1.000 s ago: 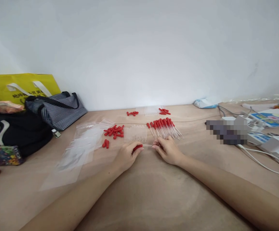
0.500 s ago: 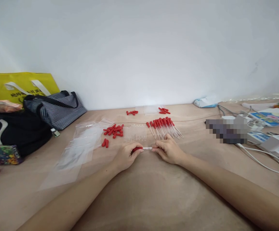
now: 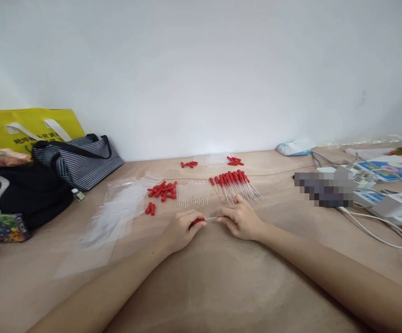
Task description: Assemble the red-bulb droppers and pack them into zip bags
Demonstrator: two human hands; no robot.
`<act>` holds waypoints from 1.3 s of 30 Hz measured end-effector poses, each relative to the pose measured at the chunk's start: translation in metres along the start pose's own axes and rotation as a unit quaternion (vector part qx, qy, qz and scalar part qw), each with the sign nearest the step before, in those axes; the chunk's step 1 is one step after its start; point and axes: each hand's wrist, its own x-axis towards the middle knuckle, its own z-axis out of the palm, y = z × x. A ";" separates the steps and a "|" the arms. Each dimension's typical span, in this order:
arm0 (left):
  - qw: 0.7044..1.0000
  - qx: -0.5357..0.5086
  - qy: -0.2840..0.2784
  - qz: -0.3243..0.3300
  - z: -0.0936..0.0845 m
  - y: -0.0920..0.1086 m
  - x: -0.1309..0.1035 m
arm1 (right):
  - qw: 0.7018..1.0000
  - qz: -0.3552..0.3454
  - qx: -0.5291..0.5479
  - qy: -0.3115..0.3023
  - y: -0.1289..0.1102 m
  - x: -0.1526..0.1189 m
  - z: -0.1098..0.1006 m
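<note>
My left hand (image 3: 183, 230) is closed around a red rubber bulb (image 3: 197, 222). A thin glass dropper tube (image 3: 211, 218) runs from the bulb to my right hand (image 3: 240, 218), whose fingers pinch its other end. Whether the tube sits inside the bulb is hidden by my left fingers. Beyond my hands lies a row of loose glass tubes (image 3: 193, 193). To their right is a fan of droppers with red bulbs (image 3: 233, 182). On the left is a pile of loose red bulbs (image 3: 162, 190), with a few more bulbs (image 3: 150, 209) nearer me.
Clear plastic bags (image 3: 114, 222) lie left of the bulbs. A striped bag (image 3: 81, 159) and a yellow bag (image 3: 30, 125) stand at far left. More red bulbs (image 3: 189, 164) lie near the wall. At right are a power strip (image 3: 369, 196), white cables (image 3: 377, 226) and a tissue pack (image 3: 294, 148).
Both hands have come slightly nearer me, still on the bulb and tube. The tube is now slightly tilted, its right end higher. The whole view has shifted a little.
</note>
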 end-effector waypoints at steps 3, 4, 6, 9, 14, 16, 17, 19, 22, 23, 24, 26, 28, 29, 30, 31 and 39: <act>1.000 0.005 -0.004 0.010 0.000 0.000 0.000 | 0.997 0.044 0.058 -0.016 -0.002 0.001 0.002; 1.000 0.005 -0.004 0.012 0.001 0.000 0.000 | 0.995 0.061 0.077 -0.019 -0.002 0.001 0.002; 1.000 0.004 -0.005 0.013 0.001 0.000 0.000 | 0.989 0.091 0.110 -0.023 -0.003 0.002 0.004; 1.000 -0.001 -0.003 0.016 0.001 0.000 0.000 | 0.982 0.125 0.140 -0.028 -0.006 0.004 0.005; 1.000 -0.007 0.003 0.020 0.002 0.000 0.000 | 0.977 0.145 0.150 -0.035 -0.010 0.007 0.007; 1.000 -0.008 0.004 0.022 0.002 0.000 0.001 | 0.978 0.142 0.147 -0.034 -0.011 0.009 0.007; 1.000 -0.008 0.004 0.022 0.002 0.000 0.001 | 0.978 0.140 0.147 -0.035 -0.011 0.009 0.008; 1.000 -0.008 0.002 0.020 0.002 0.001 0.001 | 0.979 0.138 0.149 -0.034 -0.011 0.011 0.009; 1.000 -0.011 0.005 0.015 0.002 0.001 0.002 | 0.979 0.139 0.149 -0.027 -0.012 0.013 0.010; 1.000 -0.012 0.007 0.012 0.002 0.001 0.002 | 0.979 0.138 0.149 -0.024 -0.012 0.014 0.010; 1.000 -0.014 0.011 0.007 0.003 0.000 0.003 | 0.979 0.137 0.149 -0.022 -0.011 0.015 0.009; 1.000 -0.019 0.019 -0.008 0.003 -0.002 0.003 | 0.979 0.132 0.153 -0.026 -0.009 0.016 0.007; 0.999 -0.031 0.023 -0.022 0.003 -0.006 0.004 | 0.979 0.117 0.164 -0.043 -0.005 0.017 0.004; 0.999 -0.040 0.023 -0.026 0.003 -0.008 0.004 | 0.979 0.104 0.166 -0.052 -0.003 0.017 0.002; 0.998 -0.050 0.021 -0.027 0.003 -0.009 0.004 | 0.981 0.087 0.162 -0.059 -0.002 0.017 -0.001; 0.998 -0.060 0.017 -0.027 0.002 -0.011 0.004 | 0.985 0.067 0.148 -0.065 -0.001 0.016 -0.003; 0.987 -0.117 0.042 -0.100 0.004 -0.018 0.006 | 0.993 0.051 0.067 -0.087 0.007 0.014 -0.011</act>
